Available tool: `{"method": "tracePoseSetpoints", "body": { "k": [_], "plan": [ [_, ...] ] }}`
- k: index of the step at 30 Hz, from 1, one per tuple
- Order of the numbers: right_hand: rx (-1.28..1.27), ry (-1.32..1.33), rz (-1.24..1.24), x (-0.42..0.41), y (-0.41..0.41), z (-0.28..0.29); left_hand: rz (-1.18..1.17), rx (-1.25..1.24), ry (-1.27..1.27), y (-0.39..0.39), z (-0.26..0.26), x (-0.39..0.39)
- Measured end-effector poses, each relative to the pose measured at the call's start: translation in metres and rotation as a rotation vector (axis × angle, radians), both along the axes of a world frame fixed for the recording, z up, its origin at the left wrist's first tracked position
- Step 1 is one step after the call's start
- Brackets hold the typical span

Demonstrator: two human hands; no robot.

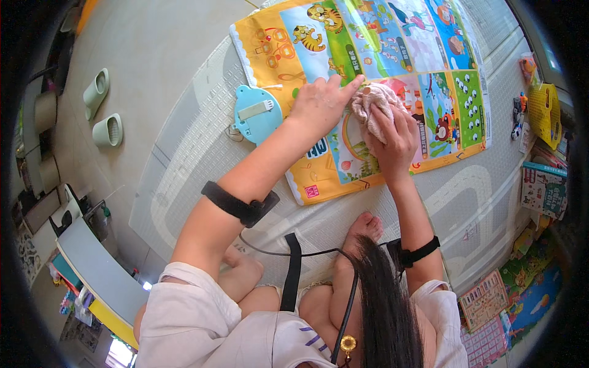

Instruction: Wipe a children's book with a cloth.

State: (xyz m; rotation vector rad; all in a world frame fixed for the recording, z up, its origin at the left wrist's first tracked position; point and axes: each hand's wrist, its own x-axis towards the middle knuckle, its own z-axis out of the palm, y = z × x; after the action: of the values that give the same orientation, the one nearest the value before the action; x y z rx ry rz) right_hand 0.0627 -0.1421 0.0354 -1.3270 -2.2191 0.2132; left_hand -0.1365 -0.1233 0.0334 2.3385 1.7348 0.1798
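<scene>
A crumpled pink cloth [379, 108] is gripped in my right hand [396, 138], pressed on a colourful illustrated children's mat [317, 177]. My left hand [322, 103] lies spread over the mat just left of the cloth, fingers apart, its index finger pointing towards the cloth's upper edge. Nothing shows in that hand. A light blue plastic unit [251, 126] with a battery-style cover is attached at or rests on the mat's left edge, next to my left forearm. Pictures of tigers, a bear and a rainbow cover the mat.
The mat lies on a grey padded floor mat [193, 175]. Pale green slippers [108, 131] stand on the tiles at left. A yellow plastic basket [544, 115], small toys and books [545, 191] line the right side. A black cable [317, 253] crosses my lap; my bare feet are near the mat.
</scene>
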Motion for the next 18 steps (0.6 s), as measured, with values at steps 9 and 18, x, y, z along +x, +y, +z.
{"method": "tracePoseSetpoints", "body": {
  "k": [9,18],
  "plan": [
    [-0.004,0.000,0.001,0.0001,0.0007,0.0011,0.027,-0.043,-0.053,0.0056,0.0029,0.0007],
    [0.032,0.017,0.010,-0.0025,0.0010,0.0002,0.016,-0.033,-0.145,0.0051,0.0032,-0.0062]
  ]
}}
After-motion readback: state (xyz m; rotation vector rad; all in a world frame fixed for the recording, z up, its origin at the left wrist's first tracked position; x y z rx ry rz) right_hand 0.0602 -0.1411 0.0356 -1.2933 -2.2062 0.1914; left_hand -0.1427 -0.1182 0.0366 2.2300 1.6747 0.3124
